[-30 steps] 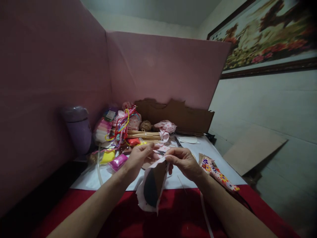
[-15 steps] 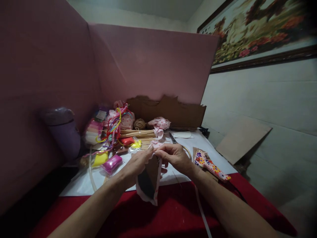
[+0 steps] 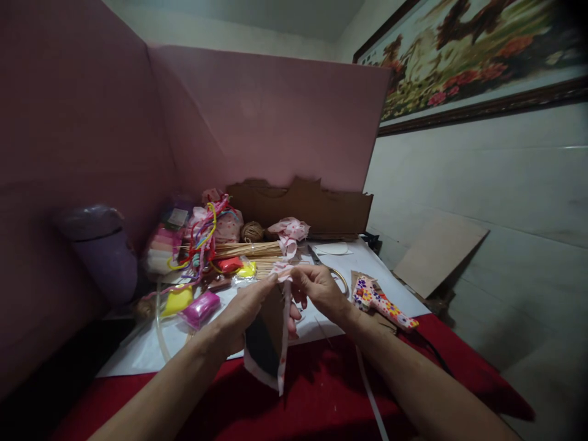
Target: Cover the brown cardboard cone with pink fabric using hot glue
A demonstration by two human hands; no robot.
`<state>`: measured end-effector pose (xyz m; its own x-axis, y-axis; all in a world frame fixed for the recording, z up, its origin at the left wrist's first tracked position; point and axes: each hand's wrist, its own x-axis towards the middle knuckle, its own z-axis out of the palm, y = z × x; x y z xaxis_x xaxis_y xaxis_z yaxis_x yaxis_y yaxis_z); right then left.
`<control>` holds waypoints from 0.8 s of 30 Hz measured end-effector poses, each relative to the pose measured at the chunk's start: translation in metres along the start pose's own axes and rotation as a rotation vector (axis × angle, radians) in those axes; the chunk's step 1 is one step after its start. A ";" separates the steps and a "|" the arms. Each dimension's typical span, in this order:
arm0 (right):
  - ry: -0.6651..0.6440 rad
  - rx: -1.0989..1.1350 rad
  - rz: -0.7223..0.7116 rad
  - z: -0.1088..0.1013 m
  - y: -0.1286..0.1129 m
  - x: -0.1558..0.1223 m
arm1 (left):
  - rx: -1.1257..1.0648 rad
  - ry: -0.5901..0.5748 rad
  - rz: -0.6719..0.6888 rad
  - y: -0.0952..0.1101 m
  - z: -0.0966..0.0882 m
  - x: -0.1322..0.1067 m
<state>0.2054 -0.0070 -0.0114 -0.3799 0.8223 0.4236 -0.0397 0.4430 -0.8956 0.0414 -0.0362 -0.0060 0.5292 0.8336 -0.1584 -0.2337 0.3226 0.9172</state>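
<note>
Cardboard piece (image 3: 274, 313), edged with pink-dotted fabric (image 3: 282, 270), hangs tilted above the red cloth (image 3: 331, 392), its left side now gripped by the left hand (image 3: 245, 301), freer a second ago, while the right hand (image 3: 320, 289) pinches the top fabric, apparently steadying that edge, near gold-handled scissors (image 3: 315, 256).

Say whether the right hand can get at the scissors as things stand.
Probably yes: the scissors lie just beyond the right hand, partly hidden behind it, with no other object seen between. The hand is pinching the fabric-edged piece, though, so it would likely need to let go first.
</note>
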 end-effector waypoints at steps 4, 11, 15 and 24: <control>0.085 0.036 -0.038 0.000 0.000 -0.001 | -0.054 0.076 -0.052 0.005 0.000 -0.001; 0.186 -0.123 -0.086 -0.001 -0.003 -0.001 | -0.042 0.045 -0.105 0.012 0.002 -0.005; 0.203 -0.149 -0.108 0.001 -0.002 -0.002 | -0.038 0.028 -0.101 0.011 0.002 -0.005; 0.199 -0.149 -0.091 0.003 -0.002 -0.002 | -0.016 0.046 -0.092 0.008 0.004 -0.006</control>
<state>0.2037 -0.0101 -0.0110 -0.1914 0.8244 0.5327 0.0768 0.5537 -0.8292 0.0396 -0.0404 0.0032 0.5110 0.8198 -0.2585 -0.1994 0.4055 0.8921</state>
